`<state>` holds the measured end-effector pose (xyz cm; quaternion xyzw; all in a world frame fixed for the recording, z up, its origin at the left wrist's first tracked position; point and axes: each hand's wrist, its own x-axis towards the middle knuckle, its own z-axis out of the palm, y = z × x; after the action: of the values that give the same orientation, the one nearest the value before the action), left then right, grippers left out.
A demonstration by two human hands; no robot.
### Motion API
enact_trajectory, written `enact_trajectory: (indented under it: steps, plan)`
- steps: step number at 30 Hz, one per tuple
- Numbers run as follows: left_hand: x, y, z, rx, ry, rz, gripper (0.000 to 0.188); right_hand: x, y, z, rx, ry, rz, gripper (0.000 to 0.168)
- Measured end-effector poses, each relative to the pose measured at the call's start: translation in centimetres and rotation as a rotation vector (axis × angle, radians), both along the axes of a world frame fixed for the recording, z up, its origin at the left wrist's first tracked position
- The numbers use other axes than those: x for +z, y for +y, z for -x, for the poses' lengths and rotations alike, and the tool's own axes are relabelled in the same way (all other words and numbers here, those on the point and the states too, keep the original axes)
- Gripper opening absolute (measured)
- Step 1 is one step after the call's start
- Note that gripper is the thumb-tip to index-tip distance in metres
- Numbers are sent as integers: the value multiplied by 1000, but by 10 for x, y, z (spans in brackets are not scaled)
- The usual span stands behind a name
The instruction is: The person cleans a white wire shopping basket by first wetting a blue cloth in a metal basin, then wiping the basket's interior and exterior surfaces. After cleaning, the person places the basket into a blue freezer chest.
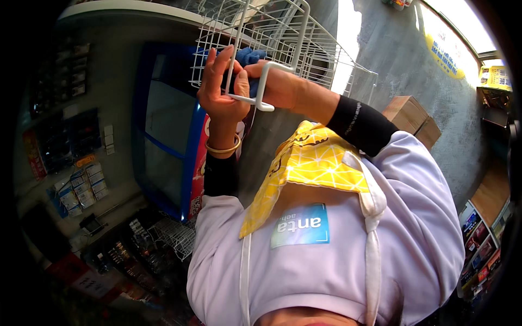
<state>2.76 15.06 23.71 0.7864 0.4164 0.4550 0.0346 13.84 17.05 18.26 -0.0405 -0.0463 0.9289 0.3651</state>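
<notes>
A white wire rack stands before me, its thick bent frame bar nearest to me. My left hand, with a gold-coloured bangle at the wrist, is at the rack's near upright. Its fingers are raised and partly spread; its thumb lies beside the upright, close to the other hand. Whether it grips the wire is not clear. Bunched blue cloth shows between the hands, inside the frame. My right hand is closed on this cloth against the rack, its fingertips partly hidden behind the wires and my left thumb.
A glass-doored cooler with a blue frame stands at the left. Goods hang on the wall beyond it. A cardboard box sits on the grey floor at the right. Another wire rack is at the lower left, and shelved packages are at the lower right.
</notes>
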Motion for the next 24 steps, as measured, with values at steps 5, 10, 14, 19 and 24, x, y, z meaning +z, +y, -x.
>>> enact_trajectory:
  steps: [5, 10, 14, 19, 24]
  plan:
    - [4, -6, 13, 56, -2, 17, 46, -32, 69, -32, -222, -870, -717, 18]
    - [8, 3, 21, 1, -59, 126, 35, -68, 137, 10, -32, -1722, -1745, 21]
    - [-2, 2, 43, 52, 16, 46, 32, -56, 109, -12, 226, -1658, -2228, 17]
    - [-4, 0, 40, -6, -61, 12, 40, 10, 94, -38, 334, -1547, -2224, 20]
    - [7, 11, 22, -153, -155, 40, 40, -61, 103, 29, -271, -1110, -1999, 20]
